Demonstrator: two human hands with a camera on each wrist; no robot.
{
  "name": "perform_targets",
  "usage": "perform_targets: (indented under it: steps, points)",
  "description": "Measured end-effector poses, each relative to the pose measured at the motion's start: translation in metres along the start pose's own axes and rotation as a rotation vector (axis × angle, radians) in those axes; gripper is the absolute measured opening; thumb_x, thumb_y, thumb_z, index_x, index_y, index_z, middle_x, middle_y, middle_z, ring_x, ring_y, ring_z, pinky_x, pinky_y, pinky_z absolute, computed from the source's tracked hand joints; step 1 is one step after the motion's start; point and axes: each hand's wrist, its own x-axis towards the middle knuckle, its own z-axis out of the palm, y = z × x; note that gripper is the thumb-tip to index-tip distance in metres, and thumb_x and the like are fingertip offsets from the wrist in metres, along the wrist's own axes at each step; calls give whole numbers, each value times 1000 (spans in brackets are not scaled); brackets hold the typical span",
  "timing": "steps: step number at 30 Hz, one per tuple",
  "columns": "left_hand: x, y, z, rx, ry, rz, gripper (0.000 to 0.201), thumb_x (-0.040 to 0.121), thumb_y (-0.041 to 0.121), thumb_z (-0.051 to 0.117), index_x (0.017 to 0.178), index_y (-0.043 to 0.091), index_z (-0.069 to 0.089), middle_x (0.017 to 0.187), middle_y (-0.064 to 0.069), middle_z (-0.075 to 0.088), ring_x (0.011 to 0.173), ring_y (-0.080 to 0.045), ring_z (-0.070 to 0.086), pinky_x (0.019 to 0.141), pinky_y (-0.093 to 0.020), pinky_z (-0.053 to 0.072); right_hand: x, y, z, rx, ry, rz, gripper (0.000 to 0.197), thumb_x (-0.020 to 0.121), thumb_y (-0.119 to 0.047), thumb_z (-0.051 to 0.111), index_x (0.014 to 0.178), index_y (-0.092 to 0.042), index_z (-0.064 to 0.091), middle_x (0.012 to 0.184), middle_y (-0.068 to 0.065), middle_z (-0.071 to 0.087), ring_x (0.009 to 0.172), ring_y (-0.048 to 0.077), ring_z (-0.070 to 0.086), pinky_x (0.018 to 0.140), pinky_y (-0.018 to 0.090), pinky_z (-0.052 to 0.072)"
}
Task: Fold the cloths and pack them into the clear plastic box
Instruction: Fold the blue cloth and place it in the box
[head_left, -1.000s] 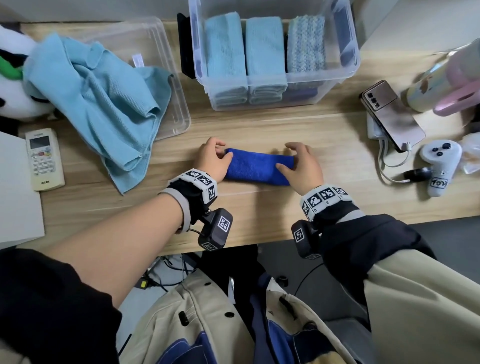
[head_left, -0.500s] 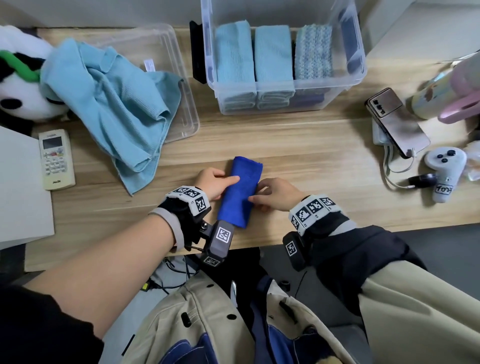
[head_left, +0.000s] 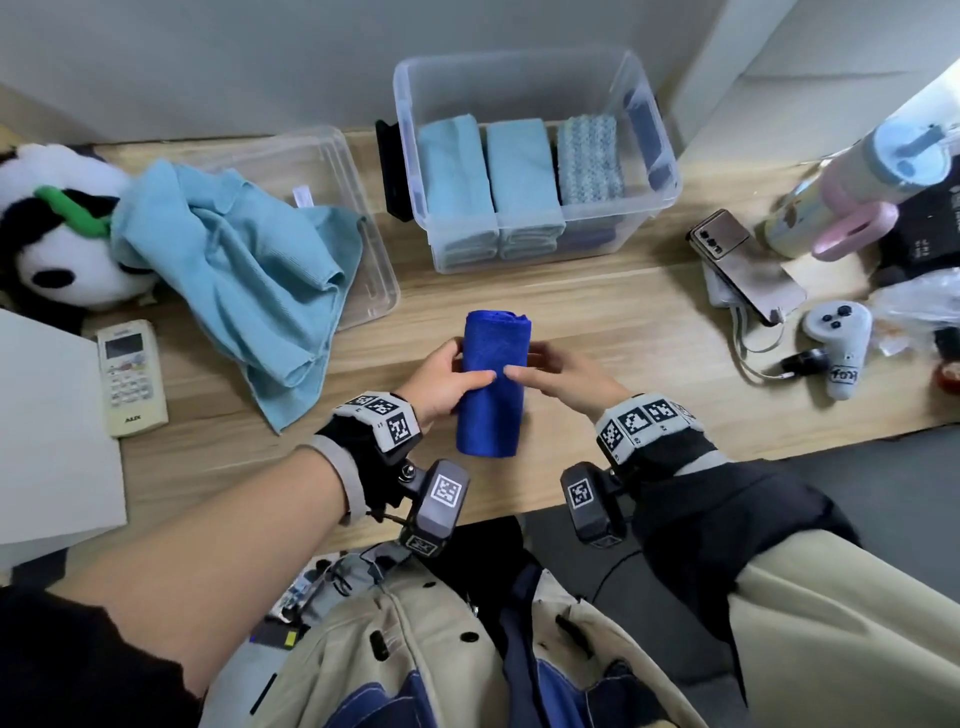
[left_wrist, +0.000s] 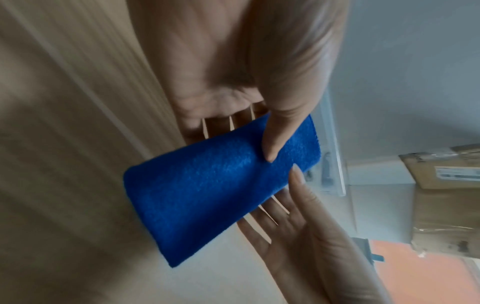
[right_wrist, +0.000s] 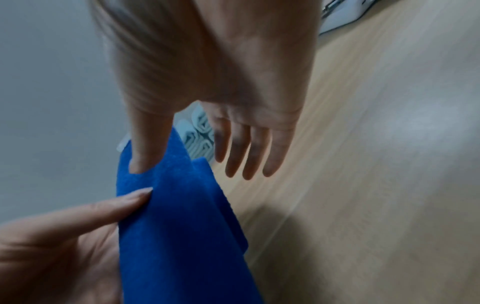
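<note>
A folded dark blue cloth (head_left: 492, 384) is held lengthwise just above the wooden desk (head_left: 597, 322). My left hand (head_left: 441, 379) pinches its left side, thumb on top (left_wrist: 275, 139) and fingers underneath. My right hand (head_left: 556, 376) holds the right side, with the thumb (right_wrist: 145, 152) pressed into the cloth (right_wrist: 182, 216) and the fingers (right_wrist: 246, 156) straight below it. The clear plastic box (head_left: 660, 171) stands at the back, holding two folded light blue cloths (head_left: 457, 171) and a knitted one (head_left: 589, 156). A crumpled light blue cloth (head_left: 234, 275) lies at the left.
The crumpled cloth drapes over a shallow clear lid (head_left: 363, 270). A plush panda (head_left: 57, 234) and a remote control (head_left: 130, 374) are far left. At the right lie a phone (head_left: 743, 265), a white controller (head_left: 839, 343) with its cable, and a bottle (head_left: 857, 192).
The blue cloth turned from lying crosswise on the desk to pointing away from me, and both hands lifted it off the desk towards the box.
</note>
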Motion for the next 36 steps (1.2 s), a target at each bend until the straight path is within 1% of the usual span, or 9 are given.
perform_targets:
  steps: [5, 9, 15, 20, 23, 26, 29, 31, 36]
  points:
    - [-6, 37, 2, 33, -114, 90, 38, 90, 6, 56, 123, 22, 45, 110, -1, 62, 98, -20, 62, 73, -29, 52, -9, -28, -4, 264, -21, -38, 35, 87, -23, 63, 120, -13, 57, 120, 8, 64, 108, 20, 61, 97, 34, 48]
    - [-6, 68, 9, 25, -128, 156, 40, 90, 5, 55, 125, 20, 43, 115, -3, 60, 100, -22, 60, 74, -30, 53, -14, -44, -15, 438, 30, -121, 31, 79, -20, 68, 108, -23, 60, 104, 1, 68, 94, 17, 65, 83, 31, 54]
    - [12, 105, 16, 1, -64, 200, 34, 91, 8, 54, 122, 18, 42, 114, -4, 59, 93, -20, 62, 76, -35, 54, -6, -81, -35, 206, 221, -294, 27, 91, -9, 57, 115, -21, 53, 97, -3, 66, 82, 7, 66, 59, 23, 54]
    - [35, 141, 21, -37, -39, 203, 43, 91, 11, 56, 130, 15, 41, 107, -6, 60, 83, -15, 62, 76, -30, 53, 19, -115, -79, 239, 323, -288, 22, 93, -9, 53, 112, -20, 52, 95, -1, 66, 81, 9, 66, 59, 23, 54]
    - [52, 161, 16, -35, 55, 240, 41, 91, 10, 54, 130, 13, 42, 104, -5, 58, 87, -17, 60, 82, -32, 52, 44, -134, -118, 291, 394, -212, 24, 93, -11, 52, 114, -21, 51, 105, 3, 63, 95, 20, 63, 75, 36, 55]
    - [70, 176, 2, -32, 220, 291, 30, 92, 8, 50, 122, 11, 48, 111, -11, 57, 82, -15, 61, 77, -29, 53, 69, -150, -149, 346, 411, -140, 29, 94, -7, 50, 121, -17, 49, 103, -1, 62, 94, 19, 62, 72, 33, 53]
    - [86, 188, -17, -41, 412, 357, 22, 91, 1, 44, 106, 13, 53, 93, -3, 60, 72, -10, 58, 66, -22, 48, 95, -160, -168, 344, 364, -32, 39, 95, -4, 47, 134, -9, 44, 126, 10, 56, 114, 28, 55, 81, 39, 47]
    - [96, 193, -30, -2, 531, 392, 23, 89, -3, 42, 99, 14, 54, 82, 3, 58, 71, -8, 56, 61, -16, 45, 109, -165, -173, 298, 312, 27, 39, 96, -3, 44, 135, -8, 41, 136, 12, 50, 114, 28, 53, 86, 40, 44]
    - [110, 187, -53, 75, 727, 428, 26, 87, -5, 43, 89, 17, 58, 79, 6, 59, 79, -11, 57, 69, -12, 47, 138, -172, -176, 92, 265, 120, 42, 98, -4, 40, 140, -9, 36, 140, 10, 46, 128, 31, 45, 103, 45, 40]
